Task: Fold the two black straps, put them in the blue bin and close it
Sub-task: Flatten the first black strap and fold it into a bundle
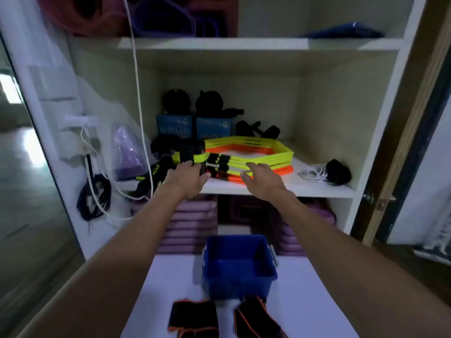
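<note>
- Both bare arms stretch forward and up from the bottom corners toward the middle shelf (305,189) of a white cabinet.
- The left hand (189,178) is at the shelf's front edge, back of the hand toward the camera, fingers and thumb curled round a black block-like item with a yellow-green band (195,156); what the item is cannot be told through the blur.
- The right hand (260,178) hovers just beside the left, palm down, fingers spread and relaxed, holding nothing, in front of a stack of yellow and orange hexagonal rings (258,152) on the shelf.
- The blue bin (238,282) stands open on a white table (170,284) below the arms, with no lid on it.
- The two black straps with orange edging lie on the table just in front of the bin: the left strap (194,317) flat and squarish, the right strap (256,315) more rumpled and angled, apart from each other.
- Neither hand is near the straps.
</note>
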